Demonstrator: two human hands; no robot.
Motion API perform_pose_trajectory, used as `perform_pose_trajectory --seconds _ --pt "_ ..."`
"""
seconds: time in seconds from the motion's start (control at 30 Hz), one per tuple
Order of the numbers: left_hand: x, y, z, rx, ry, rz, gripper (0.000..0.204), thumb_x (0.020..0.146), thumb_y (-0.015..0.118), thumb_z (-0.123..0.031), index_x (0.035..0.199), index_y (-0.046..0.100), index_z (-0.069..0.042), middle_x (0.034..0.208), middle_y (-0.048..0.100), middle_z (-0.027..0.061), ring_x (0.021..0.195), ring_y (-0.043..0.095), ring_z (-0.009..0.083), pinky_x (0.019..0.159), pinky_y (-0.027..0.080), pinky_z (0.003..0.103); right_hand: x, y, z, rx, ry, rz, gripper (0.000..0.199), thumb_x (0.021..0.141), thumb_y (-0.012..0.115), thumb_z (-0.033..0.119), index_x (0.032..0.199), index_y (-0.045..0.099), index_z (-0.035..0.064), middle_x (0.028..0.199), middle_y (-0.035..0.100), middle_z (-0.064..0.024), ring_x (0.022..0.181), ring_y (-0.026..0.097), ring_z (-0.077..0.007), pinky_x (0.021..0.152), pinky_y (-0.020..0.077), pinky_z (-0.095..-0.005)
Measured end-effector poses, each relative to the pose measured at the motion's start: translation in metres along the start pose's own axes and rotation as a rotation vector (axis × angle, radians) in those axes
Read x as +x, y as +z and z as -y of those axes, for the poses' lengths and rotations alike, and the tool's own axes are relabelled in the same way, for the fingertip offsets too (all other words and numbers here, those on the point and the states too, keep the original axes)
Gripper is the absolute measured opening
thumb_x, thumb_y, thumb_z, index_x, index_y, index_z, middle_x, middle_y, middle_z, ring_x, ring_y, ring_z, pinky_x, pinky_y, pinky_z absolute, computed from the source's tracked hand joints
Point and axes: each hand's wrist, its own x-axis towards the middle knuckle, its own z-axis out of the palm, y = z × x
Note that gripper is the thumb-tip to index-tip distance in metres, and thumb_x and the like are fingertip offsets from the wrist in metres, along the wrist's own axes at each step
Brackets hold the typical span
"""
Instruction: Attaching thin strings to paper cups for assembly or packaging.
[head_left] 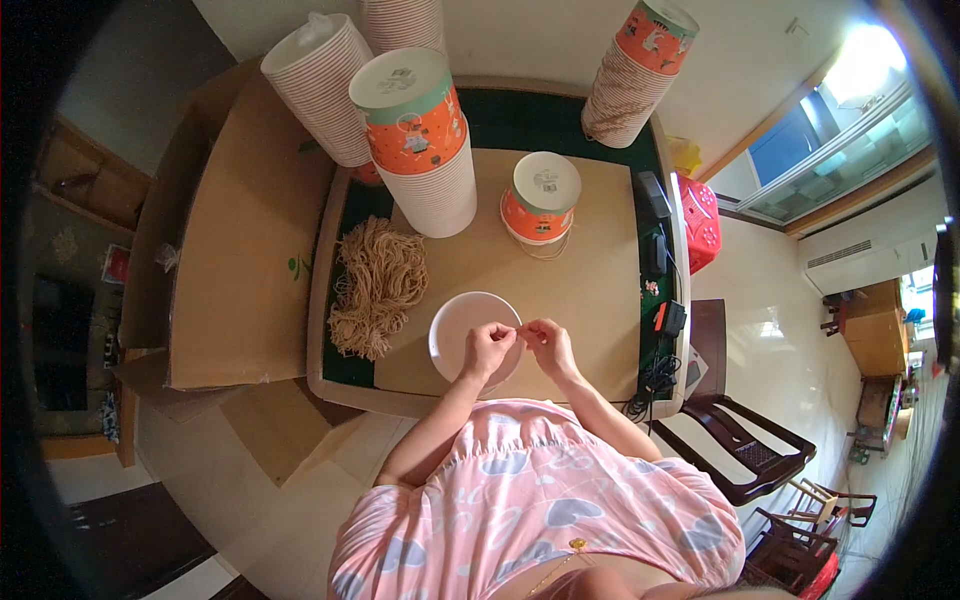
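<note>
A white round paper bucket [450, 340] stands mouth up at the near edge of the table. My left hand [490, 348] is over its mouth, thumb and fingers pinched together. Close beside it, at the bucket's right rim, my right hand [548, 345] is pinched too, its fingertips almost meeting the left ones. Whatever they hold is too small to make out. Left of the bucket lies a tangled bundle of beige cords [378, 285]. Beyond my hands stands an upside-down orange and green paper bucket [540, 205], with thin cord loops around its lower part.
Tall stacks of paper buckets [425, 190] rise at the back left, another stack [630, 90] at the back right. A large open cardboard box [245, 240] borders the table's left. Along the right edge lie dark chargers and cables [655, 380]; a brown chair [740, 450] stands beyond.
</note>
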Motion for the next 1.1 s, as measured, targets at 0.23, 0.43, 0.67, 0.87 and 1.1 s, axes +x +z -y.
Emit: perform_pose_trajectory --seconds 0.23,0.43,0.67,0.87,1.1 --pt "-0.001 -0.013 -0.004 -0.090 -0.111 0.015 0.009 0.078 0.064 -0.009 0.075 0.066 0.000 0.063 0.062 0.0016 0.054 0.054 0.0062 0.050 0.043 0.021 -0.006 -0.003 0.019 -0.237 -0.214 -0.010 0.014 0.078 0.062 0.007 0.092 0.064 0.0057 0.080 0.059 -0.0077 0.069 0.059 -0.0160 0.061 0.0480 -0.0275" --pt "-0.003 -0.019 -0.007 -0.170 -0.167 0.042 0.009 0.079 0.062 -0.009 0.077 0.065 0.000 0.062 0.059 -0.0009 0.051 0.051 0.0044 0.045 0.039 0.019 -0.007 -0.002 0.037 -0.481 -0.279 0.006 0.014 0.076 0.062 0.008 0.090 0.063 0.0091 0.079 0.055 -0.0090 0.068 0.059 -0.0231 0.062 0.0486 -0.0323" --pt "-0.006 -0.022 -0.016 -0.155 -0.188 0.038 0.010 0.081 0.061 -0.010 0.078 0.065 -0.001 0.063 0.061 -0.0002 0.051 0.052 0.0051 0.046 0.040 0.020 -0.006 0.000 0.037 -0.531 -0.274 0.047 0.009 0.077 0.061 0.012 0.086 0.063 0.0101 0.083 0.056 -0.0105 0.075 0.060 -0.0279 0.065 0.0489 -0.0367" --pt "-0.006 -0.026 -0.015 -0.163 -0.207 0.066 0.010 0.081 0.059 -0.010 0.082 0.065 -0.001 0.066 0.063 0.0010 0.051 0.052 0.0052 0.045 0.041 0.020 -0.006 0.003 0.039 -0.478 -0.296 0.072 0.006 0.078 0.060 0.013 0.083 0.063 0.0101 0.081 0.056 -0.0103 0.074 0.059 -0.0283 0.064 0.0486 -0.0373" --pt "-0.007 -0.027 -0.013 -0.242 -0.261 0.050 0.013 0.082 0.059 -0.010 0.092 0.062 -0.002 0.072 0.065 0.0027 0.054 0.054 0.0065 0.048 0.044 0.020 -0.004 0.003 0.035 -0.510 -0.293 0.070 0.007 0.077 0.060 0.013 0.082 0.063 0.0093 0.081 0.056 -0.0102 0.075 0.059 -0.0285 0.064 0.0485 -0.0375"
